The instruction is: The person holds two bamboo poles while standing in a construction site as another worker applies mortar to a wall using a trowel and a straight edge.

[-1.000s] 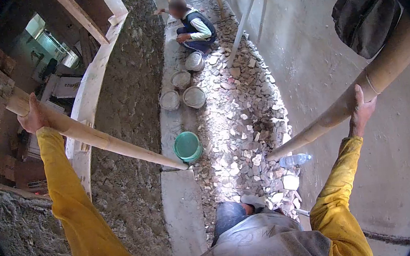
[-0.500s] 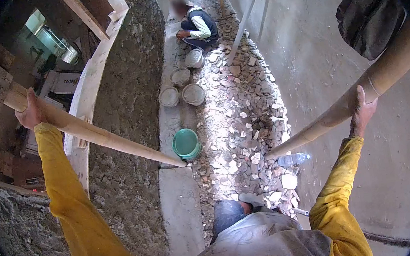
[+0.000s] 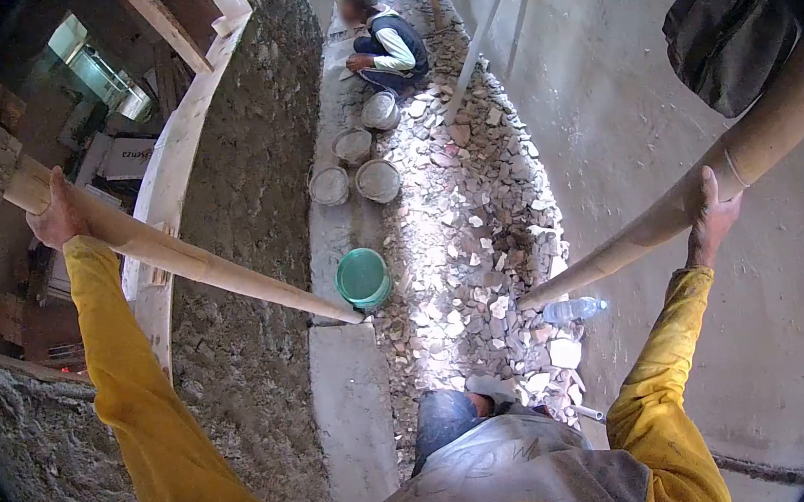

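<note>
On the left, my left hand [image 3: 58, 216] is wrapped round the upper part of a slanting bamboo pole [image 3: 198, 265], whose foot rests by a green bucket [image 3: 363, 278]. My right hand [image 3: 714, 213] lies against a second, thicker bamboo pole [image 3: 635, 231], its thumb up along the near side and its other fingers hidden behind. That pole slopes down to the rubble, where a clear plastic bottle [image 3: 573, 309] lies by its foot. Both arms are stretched wide apart.
A person [image 3: 391, 54] crouches ahead on the concrete strip [image 3: 351, 403], near several mortar-filled buckets [image 3: 378, 182]. Broken stones [image 3: 479, 233] cover the middle. A dark cloth [image 3: 730, 35] hangs upper right. A wooden board [image 3: 170, 187] edges the left wall.
The crouching person's head and arms have shifted slightly. My hands stay on both poles, and the view has moved only a little.
</note>
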{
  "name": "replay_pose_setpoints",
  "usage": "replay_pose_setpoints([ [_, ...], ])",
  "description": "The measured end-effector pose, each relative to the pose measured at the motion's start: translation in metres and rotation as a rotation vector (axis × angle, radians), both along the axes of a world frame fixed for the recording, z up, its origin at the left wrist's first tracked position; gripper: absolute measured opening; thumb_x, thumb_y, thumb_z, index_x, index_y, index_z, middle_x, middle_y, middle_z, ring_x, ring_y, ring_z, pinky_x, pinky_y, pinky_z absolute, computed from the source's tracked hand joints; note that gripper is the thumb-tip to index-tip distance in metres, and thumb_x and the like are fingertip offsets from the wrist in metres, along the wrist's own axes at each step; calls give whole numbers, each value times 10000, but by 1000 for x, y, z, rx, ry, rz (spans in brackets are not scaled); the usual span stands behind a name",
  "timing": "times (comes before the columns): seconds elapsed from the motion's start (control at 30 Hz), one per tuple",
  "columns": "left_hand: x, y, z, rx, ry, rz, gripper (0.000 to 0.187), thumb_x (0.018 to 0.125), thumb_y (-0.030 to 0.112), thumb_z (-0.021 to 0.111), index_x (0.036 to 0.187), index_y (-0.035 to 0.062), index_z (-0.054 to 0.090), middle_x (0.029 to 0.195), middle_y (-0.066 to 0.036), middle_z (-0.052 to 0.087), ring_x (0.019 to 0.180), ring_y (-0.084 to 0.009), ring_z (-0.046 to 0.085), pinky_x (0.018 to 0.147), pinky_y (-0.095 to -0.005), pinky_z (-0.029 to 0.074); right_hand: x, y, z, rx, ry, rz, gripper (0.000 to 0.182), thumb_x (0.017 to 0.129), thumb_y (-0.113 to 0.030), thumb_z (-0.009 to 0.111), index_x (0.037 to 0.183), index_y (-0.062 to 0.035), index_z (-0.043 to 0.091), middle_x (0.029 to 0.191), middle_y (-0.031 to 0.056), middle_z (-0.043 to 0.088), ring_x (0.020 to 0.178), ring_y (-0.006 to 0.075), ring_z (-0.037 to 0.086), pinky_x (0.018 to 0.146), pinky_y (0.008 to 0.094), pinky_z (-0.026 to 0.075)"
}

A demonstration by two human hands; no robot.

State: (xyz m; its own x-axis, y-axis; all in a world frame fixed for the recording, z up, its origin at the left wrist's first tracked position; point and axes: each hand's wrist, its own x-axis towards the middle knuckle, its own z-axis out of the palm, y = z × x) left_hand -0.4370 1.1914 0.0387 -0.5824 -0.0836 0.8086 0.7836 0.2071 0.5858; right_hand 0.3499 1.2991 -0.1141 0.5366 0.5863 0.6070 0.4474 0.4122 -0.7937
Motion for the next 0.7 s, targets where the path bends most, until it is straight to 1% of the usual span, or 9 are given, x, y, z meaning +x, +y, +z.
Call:
replay_pose_setpoints([
  [0.07, 9, -1, 2, 28, -37, -118, 854, 501, 526, 769, 1023, -104, 522, 1010, -190, 582, 945, -284, 562, 824, -340, 434, 1, 1, 0, -3, 8, -5, 545, 736, -276, 690, 1129, 30, 466, 1058, 116, 549, 950, 207, 529, 839, 321, 404],
  [0.1, 9, -1, 2, 28, -37, -118, 854, 501, 526, 769, 1023, -104, 522, 1010, -190, 582, 945, -284, 562, 824, -340, 434, 3, 2, -1, -6, -1, -5, 548, 735, -279, 689, 1130, 29, 466, 1059, 116, 549, 951, 208, 529, 841, 322, 404],
  [0.17, 9, -1, 2, -21, -28, -13, 846, 507, 522, 768, 1024, -100, 522, 1018, -188, 579, 949, -281, 561, 830, -341, 432, 3, 2, -3, -10, -10, -5, 551, 735, -283, 689, 1131, 28, 465, 1060, 116, 548, 952, 208, 529, 843, 323, 403],
  [0.2, 5, -1, 1, -21, -28, -13, 846, 507, 522, 768, 1024, -100, 522, 1018, -188, 579, 949, -281, 561, 830, -341, 432, 3, 2, -3, -6, -13, -13, 548, 737, -284, 688, 1129, 27, 467, 1060, 117, 549, 952, 208, 529, 844, 324, 403],
  [0.27, -1, 0, -1, 26, -21, -83, 838, 512, 521, 766, 1027, -95, 523, 1020, -187, 579, 948, -280, 561, 832, -343, 432, 2, 2, -2, -1, -17, -20, 544, 738, -285, 686, 1128, 27, 469, 1060, 119, 549, 951, 208, 530, 845, 324, 402],
  [0.5, 6, -2, 1, 0, -19, -27, 828, 516, 513, 763, 1028, -91, 521, 1022, -188, 576, 955, -277, 558, 829, -340, 432, 1, 0, 0, -9, -31, -26, 561, 731, -298, 691, 1130, 29, 468, 1066, 123, 547, 961, 213, 527, 847, 324, 401],
  [0.7, 7, 0, 1, 3, -2, -31, 795, 528, 499, 765, 1013, -82, 523, 986, -173, 590, 915, -274, 570, 810, -345, 439, 3, 2, -2, -9, -32, -20, 562, 730, -299, 692, 1125, 32, 469, 1057, 123, 549, 950, 213, 531, 841, 324, 406],
])
